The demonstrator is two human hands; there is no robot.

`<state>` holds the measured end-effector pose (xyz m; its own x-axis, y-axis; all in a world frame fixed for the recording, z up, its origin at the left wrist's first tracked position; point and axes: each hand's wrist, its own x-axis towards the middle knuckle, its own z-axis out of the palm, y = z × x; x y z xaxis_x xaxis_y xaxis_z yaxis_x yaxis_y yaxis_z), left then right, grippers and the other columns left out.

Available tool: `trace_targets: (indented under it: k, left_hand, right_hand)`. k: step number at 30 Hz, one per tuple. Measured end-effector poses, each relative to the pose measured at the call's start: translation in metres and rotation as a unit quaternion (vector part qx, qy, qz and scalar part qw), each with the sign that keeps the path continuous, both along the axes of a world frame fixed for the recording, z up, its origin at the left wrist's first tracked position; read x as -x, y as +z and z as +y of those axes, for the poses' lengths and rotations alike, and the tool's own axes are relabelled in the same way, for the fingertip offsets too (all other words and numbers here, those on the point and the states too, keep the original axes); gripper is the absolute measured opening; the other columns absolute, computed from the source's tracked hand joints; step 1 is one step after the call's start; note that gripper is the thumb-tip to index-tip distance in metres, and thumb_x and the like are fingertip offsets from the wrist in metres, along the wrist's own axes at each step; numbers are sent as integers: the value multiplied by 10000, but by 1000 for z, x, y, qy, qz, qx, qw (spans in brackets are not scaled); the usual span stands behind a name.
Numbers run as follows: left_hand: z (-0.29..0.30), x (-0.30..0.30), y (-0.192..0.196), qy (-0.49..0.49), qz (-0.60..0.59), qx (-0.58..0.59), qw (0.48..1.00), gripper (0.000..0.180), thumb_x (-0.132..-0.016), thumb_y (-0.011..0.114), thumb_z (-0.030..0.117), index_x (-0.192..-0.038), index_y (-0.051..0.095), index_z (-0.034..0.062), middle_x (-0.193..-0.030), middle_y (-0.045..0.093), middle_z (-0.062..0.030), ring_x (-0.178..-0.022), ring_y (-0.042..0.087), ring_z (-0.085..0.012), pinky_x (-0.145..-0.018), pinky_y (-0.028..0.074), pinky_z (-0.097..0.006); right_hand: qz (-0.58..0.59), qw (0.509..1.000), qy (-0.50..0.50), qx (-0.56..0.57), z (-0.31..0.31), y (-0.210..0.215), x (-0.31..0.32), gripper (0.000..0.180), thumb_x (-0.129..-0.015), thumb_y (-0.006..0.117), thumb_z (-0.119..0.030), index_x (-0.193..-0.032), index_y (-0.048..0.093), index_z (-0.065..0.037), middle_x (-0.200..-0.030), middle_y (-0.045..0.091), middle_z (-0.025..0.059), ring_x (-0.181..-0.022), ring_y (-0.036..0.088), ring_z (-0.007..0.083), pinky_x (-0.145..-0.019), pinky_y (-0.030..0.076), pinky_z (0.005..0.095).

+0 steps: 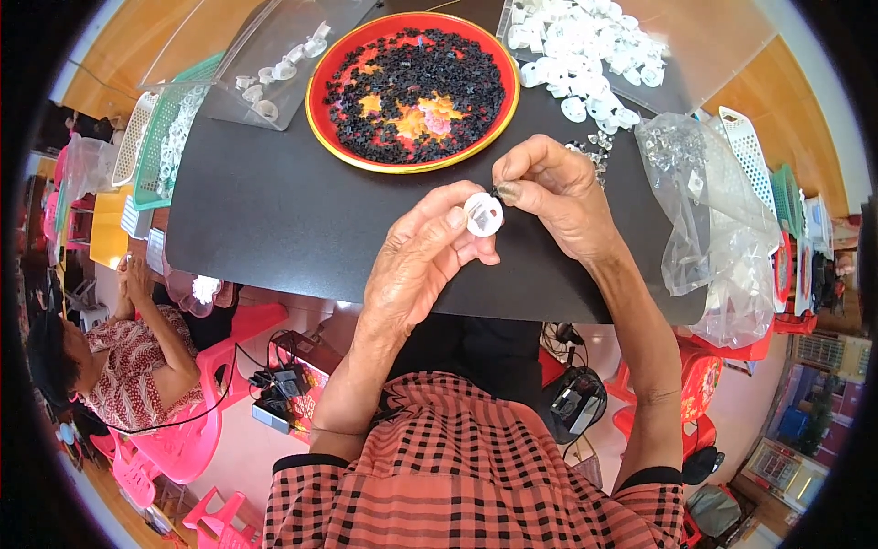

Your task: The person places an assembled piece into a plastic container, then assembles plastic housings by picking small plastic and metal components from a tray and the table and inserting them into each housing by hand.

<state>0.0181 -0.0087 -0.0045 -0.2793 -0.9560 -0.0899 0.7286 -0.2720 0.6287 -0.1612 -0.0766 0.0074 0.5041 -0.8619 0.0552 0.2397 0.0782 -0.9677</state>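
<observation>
Between the thumb and fingers of my left hand (425, 242) is a round white plastic piece (484, 215) with a small slot in its face. My right hand (558, 192) is closed in a pinch at the piece's upper right edge, on a tiny black part (497, 192) mostly hidden by the fingertips. Just beyond both hands lies a red round tray (315, 114) with a yellow rim, its floral bottom strewn with small black parts (457, 78).
White plastic pieces (585, 55) are heaped at the back right, beside small clear parts (599, 146) and a clear plastic bag (704, 229). A clear bin (265, 55) holds more white pieces at the back left, near a green basket (146, 183). Another person (137, 357) sits at left.
</observation>
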Motion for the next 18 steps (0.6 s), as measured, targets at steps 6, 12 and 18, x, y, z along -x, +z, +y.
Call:
trace_targets:
  k: [6,12,18]
  left_hand:
    - [1,0,-1,6,-23,8,1000,297,-955,539,161,-1187,538,-26,-983,584,-78,-839,588,-151,-779,520,-339]
    - [0,0,-5,20,-11,19,1000,310,-955,545,170,-1203,523,-15,-991,586,-82,-824,582,-147,-762,515,-328]
    - [0,2,-3,29,-3,21,999,328,-966,531,201,-1214,510,-11,-1002,593,-104,-803,581,-151,-735,516,-327]
  right_hand:
    - [-11,999,6,49,4,0,-5,126,-841,628,57,-914,579,-33,-889,583,42,-835,555,103,-738,456,249]
    - [6,992,-16,125,8,1,-8,103,-858,617,55,-937,602,-10,-819,596,-3,-765,572,60,-693,484,228]
    - [35,983,-36,174,9,4,-7,102,-841,635,50,-914,606,-14,-800,599,-3,-741,570,59,-672,483,231]
